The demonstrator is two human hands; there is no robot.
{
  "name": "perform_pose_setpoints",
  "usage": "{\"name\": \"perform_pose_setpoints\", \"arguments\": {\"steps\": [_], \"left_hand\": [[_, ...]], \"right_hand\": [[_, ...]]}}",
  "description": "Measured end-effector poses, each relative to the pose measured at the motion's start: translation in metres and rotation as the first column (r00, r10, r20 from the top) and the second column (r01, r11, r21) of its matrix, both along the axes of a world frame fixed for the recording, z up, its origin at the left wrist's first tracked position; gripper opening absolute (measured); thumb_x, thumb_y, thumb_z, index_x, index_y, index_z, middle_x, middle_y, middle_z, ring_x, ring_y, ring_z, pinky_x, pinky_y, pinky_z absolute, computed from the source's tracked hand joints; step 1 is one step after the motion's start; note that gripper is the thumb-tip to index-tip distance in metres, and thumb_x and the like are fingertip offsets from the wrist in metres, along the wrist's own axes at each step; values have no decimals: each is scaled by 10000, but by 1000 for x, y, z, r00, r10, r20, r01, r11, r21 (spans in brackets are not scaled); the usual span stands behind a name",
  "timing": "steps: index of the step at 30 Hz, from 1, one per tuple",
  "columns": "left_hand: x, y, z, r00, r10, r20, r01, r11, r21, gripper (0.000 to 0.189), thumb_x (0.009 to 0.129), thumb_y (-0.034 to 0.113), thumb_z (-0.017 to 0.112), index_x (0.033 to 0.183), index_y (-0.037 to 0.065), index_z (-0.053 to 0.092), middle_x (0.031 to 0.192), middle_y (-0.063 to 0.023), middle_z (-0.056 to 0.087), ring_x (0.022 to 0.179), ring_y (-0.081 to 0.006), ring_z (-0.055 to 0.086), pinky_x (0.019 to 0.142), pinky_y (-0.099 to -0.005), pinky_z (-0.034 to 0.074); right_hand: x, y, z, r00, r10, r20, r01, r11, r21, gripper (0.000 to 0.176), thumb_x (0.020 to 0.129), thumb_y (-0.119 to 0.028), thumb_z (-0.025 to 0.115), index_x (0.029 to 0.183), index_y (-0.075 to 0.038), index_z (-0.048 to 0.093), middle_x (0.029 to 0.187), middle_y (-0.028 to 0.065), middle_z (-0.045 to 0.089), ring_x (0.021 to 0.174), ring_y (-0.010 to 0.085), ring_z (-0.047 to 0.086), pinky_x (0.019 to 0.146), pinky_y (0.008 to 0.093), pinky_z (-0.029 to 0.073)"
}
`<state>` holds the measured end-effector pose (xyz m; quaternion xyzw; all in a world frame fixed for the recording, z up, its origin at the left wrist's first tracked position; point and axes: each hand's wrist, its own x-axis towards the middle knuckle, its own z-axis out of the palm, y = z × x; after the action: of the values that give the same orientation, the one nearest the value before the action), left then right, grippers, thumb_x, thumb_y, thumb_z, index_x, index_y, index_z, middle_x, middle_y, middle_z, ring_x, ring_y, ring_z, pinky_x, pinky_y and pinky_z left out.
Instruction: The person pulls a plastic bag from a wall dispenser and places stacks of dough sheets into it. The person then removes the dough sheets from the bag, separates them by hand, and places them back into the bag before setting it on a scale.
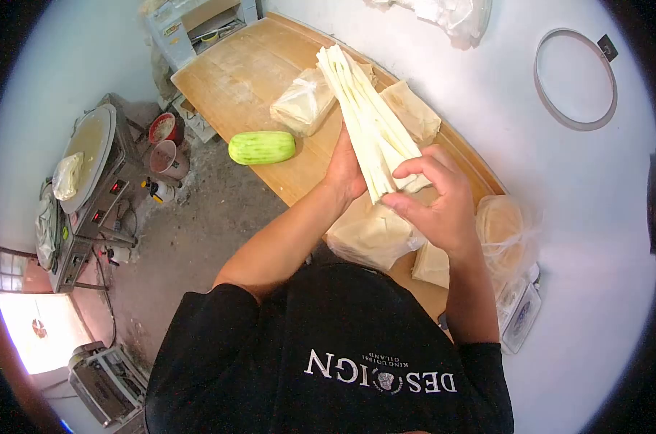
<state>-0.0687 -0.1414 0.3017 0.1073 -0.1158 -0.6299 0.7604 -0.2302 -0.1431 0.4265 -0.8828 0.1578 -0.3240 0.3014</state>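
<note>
A bundle of long, pale cream strips (367, 119), perhaps scallion-white or dough-like in colour, is held tilted above the wooden table, its far end pointing up and away. My left hand (347, 168) wraps around its left side from below, and its fingers are mostly hidden behind the bundle. At the near end, my right hand (443, 195) has its thumb and forefinger on the strip ends, curled in a pinch. A peeled green gourd (261, 147) lies at the table edge, left of my left hand. Beneath the bundle rests a bagged stack of thin sheets (371, 235).
On the wooden table (234, 69) are another bagged stack (306, 101), folded brown sheets (412, 110) and a bag of round flatbreads (503, 228). A wall runs along the right. At left stand a round griddle (96, 148), a red bucket (165, 128) and a spray bottle (160, 191).
</note>
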Motion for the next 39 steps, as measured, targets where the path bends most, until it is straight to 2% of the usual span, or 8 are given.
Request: {"name": "perform_pose_setpoints", "arguments": {"steps": [8,11,13,16,32,35,37,39], "left_hand": [[-5,6,2,1000,5,-23,-5,1000,3,462,1010,435,352,1275,85,497,1170,-105,616,1057,-254,624,932,-424,520],[-8,7,4,999,12,-42,-11,999,31,474,1007,438,357,1278,76,498,1181,-105,615,1056,-259,625,938,-430,518],[-6,4,0,1000,27,-9,-27,999,37,508,1005,475,348,1294,82,490,1199,-107,608,1073,-262,618,953,-432,508],[-4,2,-4,1000,21,-9,-21,999,31,595,991,557,327,1341,94,457,1260,-113,577,1133,-274,584,995,-442,476],[-1,4,-16,1000,-18,-10,18,1000,1,713,964,635,297,1434,102,359,1400,-130,470,1271,-304,474,1079,-468,388],[-3,3,-17,999,-4,-40,5,1000,17,719,963,637,296,1435,98,354,1402,-133,468,1274,-306,470,1086,-467,379],[-2,2,-17,1000,14,-26,-13,1000,13,722,961,639,300,1440,101,347,1410,-135,459,1281,-308,462,1090,-467,373],[-2,2,-18,999,45,5,-45,999,9,729,957,644,308,1449,107,332,1426,-139,440,1296,-312,445,1100,-466,361]], "right_hand": [[-1,-5,-12,1000,10,10,-11,995,97,118,746,0,689,847,-30,635,810,71,546,734,193,566,667,293,446],[4,5,-12,961,-240,138,154,877,454,107,752,50,638,829,-23,620,803,71,541,712,176,563,646,271,440],[-2,-2,-10,998,-56,-11,57,995,84,115,753,66,626,819,-26,604,819,70,558,714,176,572,639,264,457],[1,2,-15,993,-104,50,86,955,284,122,747,43,657,824,-36,607,833,71,570,729,189,584,644,284,476],[-2,-1,-21,998,-38,47,16,913,409,86,786,11,669,833,-40,618,822,46,575,735,144,589,618,274,486],[1,4,-20,977,-212,18,186,894,407,82,794,13,660,852,-33,625,826,51,572,734,154,587,633,276,476],[3,0,-17,992,-58,115,75,986,-150,111,781,15,670,873,-37,635,828,58,567,743,179,586,655,280,462],[-1,0,-20,995,-66,69,70,996,-47,132,767,11,683,880,-41,637,830,63,566,755,193,585,670,289,459]]}}
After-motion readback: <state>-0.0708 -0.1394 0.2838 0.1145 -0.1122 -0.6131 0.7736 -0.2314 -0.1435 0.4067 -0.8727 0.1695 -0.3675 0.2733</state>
